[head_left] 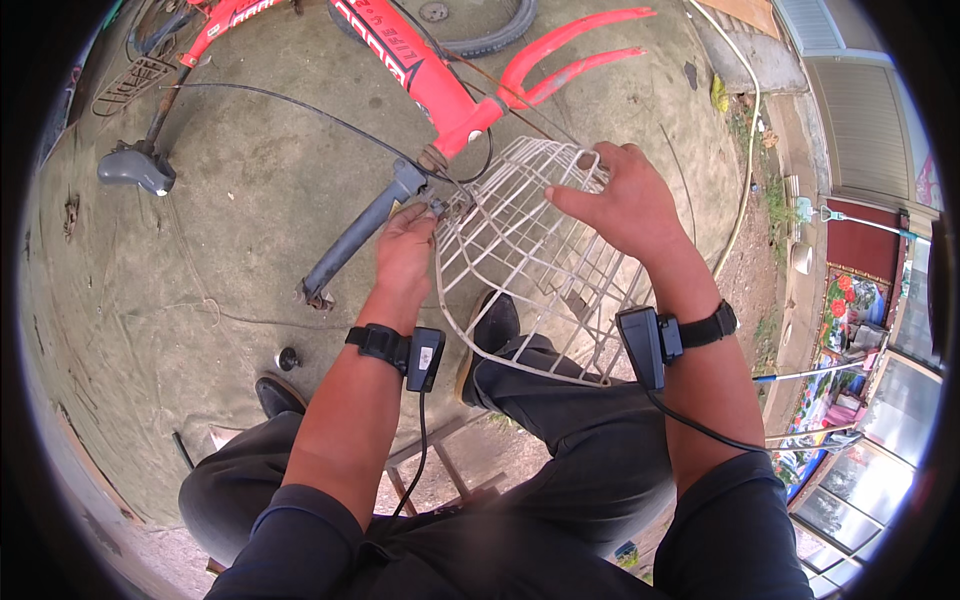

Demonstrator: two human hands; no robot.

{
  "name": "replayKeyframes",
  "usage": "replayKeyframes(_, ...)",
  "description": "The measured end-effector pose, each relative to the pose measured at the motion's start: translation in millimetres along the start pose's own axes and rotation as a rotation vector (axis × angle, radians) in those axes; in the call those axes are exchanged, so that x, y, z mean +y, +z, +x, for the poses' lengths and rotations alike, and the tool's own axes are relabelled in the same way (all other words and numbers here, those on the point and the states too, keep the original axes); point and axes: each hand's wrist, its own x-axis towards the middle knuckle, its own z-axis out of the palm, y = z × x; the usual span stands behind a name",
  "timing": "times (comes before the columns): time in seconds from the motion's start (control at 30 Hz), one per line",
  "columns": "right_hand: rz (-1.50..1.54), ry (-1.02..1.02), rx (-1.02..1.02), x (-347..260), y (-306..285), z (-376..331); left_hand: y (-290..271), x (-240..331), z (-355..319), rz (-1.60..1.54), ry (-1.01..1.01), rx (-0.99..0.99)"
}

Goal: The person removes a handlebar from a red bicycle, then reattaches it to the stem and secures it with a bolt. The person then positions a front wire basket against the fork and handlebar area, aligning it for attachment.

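A white wire bicycle basket (540,262) is tilted in front of me, above my legs. My right hand (632,205) grips its far right end, fingers over the wires and thumb stretched along the top. My left hand (405,245) is pinched at the basket's left edge, beside the grey handlebar stem (352,238); whatever lies between its fingertips is too small to make out. The stem joins the head of a red bicycle frame (440,85). A black cable (300,103) arcs over to this joint.
A red fork (560,60) points away at the top, near a loose tyre (490,42). The grey saddle (138,168) lies at the left. A small round black part (287,358) sits on the ground near my left shoe (280,396). A pale hose (752,130) runs along the right.
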Motion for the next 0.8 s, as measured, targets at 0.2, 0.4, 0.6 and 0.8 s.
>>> replayKeyframes(0.2,0.006,0.019,-0.020,-1.9,-2.4,0.5,-3.6,-1.6,1.6,-0.271,-0.028,-0.190)
replayKeyframes(0.4,0.018,0.031,-0.030,-3.1,-3.2,0.2,-10.6,-4.4,3.4,-0.277,-0.005,-0.231)
replayKeyframes(0.6,0.022,0.033,-0.030,-1.5,-1.8,0.3,-13.7,-13.6,0.2,-0.146,0.023,-0.023)
replayKeyframes(0.8,0.019,0.023,-0.013,0.2,0.6,0.7,-8.4,-13.8,3.7,-0.042,0.001,0.070)
